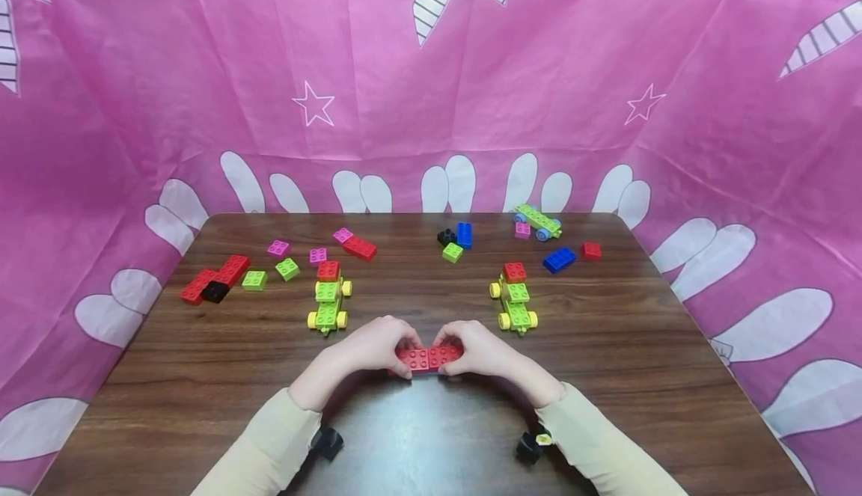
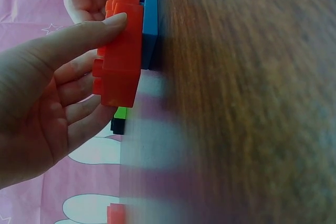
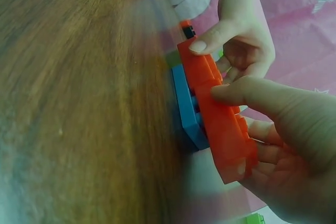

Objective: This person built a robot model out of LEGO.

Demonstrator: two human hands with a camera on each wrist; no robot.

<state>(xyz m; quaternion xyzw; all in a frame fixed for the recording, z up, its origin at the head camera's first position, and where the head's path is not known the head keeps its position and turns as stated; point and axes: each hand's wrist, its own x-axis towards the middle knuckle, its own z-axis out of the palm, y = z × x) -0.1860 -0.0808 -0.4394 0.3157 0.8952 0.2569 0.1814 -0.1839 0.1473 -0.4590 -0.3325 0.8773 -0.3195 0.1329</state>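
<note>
Red bricks [image 1: 429, 358] above wooden table [image 1: 606, 376]

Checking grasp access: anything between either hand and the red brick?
Nothing visible. Left hand and right hand both already grip the red brick directly, one at each end. A blue brick sits under it, against the table, not between.

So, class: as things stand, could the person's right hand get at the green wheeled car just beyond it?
Probably yes, but not freely: the right hand lies close to the green car with bare table between, yet its fingers are gripping the red brick.
</note>
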